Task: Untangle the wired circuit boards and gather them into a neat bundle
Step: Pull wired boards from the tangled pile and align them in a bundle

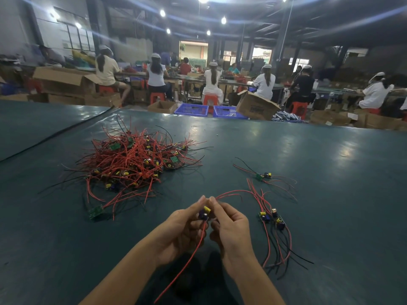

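Pinching one small circuit board (203, 213) between both hands, I have it over the near middle of the desk (330, 172). My left hand (182, 227) curls its thumb and fingers round the board's left side. My right hand (229, 225) grips the other side with its fingertips. One red wire (187, 263) hangs from the board between my wrists and runs toward me; others arc away to the right.

Just right of my right hand lies a small group of boards (272, 219), side by side, with their red and black leads trailing toward me. Farther back on that side a single board (263, 176) lies apart, its wires spread out. To the left, well apart from my hands, sits the tangled pile (132, 159) of red wires and boards, with a lone green board (95, 211) at its near edge.

Beyond the desk's far edge stand two blue baskets (191, 110) and a cardboard box (255, 105), and seated workers (212, 82) face away at long benches.
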A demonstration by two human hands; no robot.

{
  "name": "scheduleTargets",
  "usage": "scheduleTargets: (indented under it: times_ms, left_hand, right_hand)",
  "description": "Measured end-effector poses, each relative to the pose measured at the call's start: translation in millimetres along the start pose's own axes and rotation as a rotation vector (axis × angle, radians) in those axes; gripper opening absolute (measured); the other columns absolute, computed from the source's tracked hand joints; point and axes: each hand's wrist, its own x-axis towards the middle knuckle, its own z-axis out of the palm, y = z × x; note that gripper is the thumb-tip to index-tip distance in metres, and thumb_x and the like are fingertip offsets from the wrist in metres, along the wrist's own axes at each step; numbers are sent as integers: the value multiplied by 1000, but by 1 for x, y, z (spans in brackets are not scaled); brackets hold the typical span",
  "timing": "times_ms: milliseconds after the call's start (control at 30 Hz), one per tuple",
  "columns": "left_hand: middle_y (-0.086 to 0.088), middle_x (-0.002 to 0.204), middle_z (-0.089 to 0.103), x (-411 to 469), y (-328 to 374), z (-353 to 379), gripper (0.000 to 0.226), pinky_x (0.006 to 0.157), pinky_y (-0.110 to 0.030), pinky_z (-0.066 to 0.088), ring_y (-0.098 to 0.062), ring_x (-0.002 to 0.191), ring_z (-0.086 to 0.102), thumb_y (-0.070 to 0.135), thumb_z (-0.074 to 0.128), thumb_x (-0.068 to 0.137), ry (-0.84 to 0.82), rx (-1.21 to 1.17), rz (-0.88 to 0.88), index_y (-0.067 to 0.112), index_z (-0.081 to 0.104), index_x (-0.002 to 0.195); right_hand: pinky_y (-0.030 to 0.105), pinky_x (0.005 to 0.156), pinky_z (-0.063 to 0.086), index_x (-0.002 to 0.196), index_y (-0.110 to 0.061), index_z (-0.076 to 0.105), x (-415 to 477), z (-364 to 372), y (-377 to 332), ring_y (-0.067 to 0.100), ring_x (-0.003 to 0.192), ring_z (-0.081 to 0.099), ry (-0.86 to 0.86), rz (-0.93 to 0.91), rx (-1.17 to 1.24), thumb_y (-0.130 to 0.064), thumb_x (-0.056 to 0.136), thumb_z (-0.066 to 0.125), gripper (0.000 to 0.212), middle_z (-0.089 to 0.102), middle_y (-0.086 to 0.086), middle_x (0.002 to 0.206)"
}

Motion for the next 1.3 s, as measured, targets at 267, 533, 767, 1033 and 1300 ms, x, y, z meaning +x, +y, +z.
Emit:
scheduleTargets:
  times_ms: [267, 533, 767, 1033, 1300]
  left_hand:
    - [-6, 55, 53, 0, -2, 4, 35, 51, -21, 41, -13, 49, 53, 42, 80, 68, 32, 306, 218, 16, 64, 51]
    - [-3, 55, 61, -2, -2, 6, 33, 49, -19, 45, -11, 47, 57, 46, 76, 66, -60, 455, 121, 16, 70, 57]
    - [-3, 58, 63, -2, -4, 6, 36, 49, -20, 45, -12, 50, 59, 48, 80, 70, -7, 442, 135, 15, 71, 60]
    - [-3, 52, 59, 0, -4, 4, 39, 46, -19, 42, -13, 46, 57, 51, 75, 66, 94, 379, 194, 14, 66, 58]
    - [-8, 64, 64, -3, -3, 8, 39, 53, -24, 49, -15, 53, 60, 52, 78, 67, -98, 451, 130, 15, 69, 57]
  right_hand:
    - [19, 42, 33, 72, -21, 80, 11, -8, -5, 6, 42, 36, 167, 11, -32, -26, 86, 72, 17, 42, -5, 49]
    - [16, 32, 17, 72, -12, 73, 39, -41, -18, 4, 33, 24, 431, 54, 172, -15, 89, 68, 19, 44, -2, 62]
    - [17, 32, 23, 66, -18, 75, 35, -40, -15, 4, 35, 26, 417, 31, 111, -34, 89, 69, 28, 49, -7, 58]
    - [37, 70, 57, 65, -20, 79, 8, -2, -1, 17, 66, 67, 107, 56, -126, -25, 87, 71, 23, 74, 0, 68]
    - [17, 33, 22, 76, -13, 76, 33, -44, -23, 4, 36, 24, 453, 11, 30, -24, 89, 70, 19, 39, -5, 54]
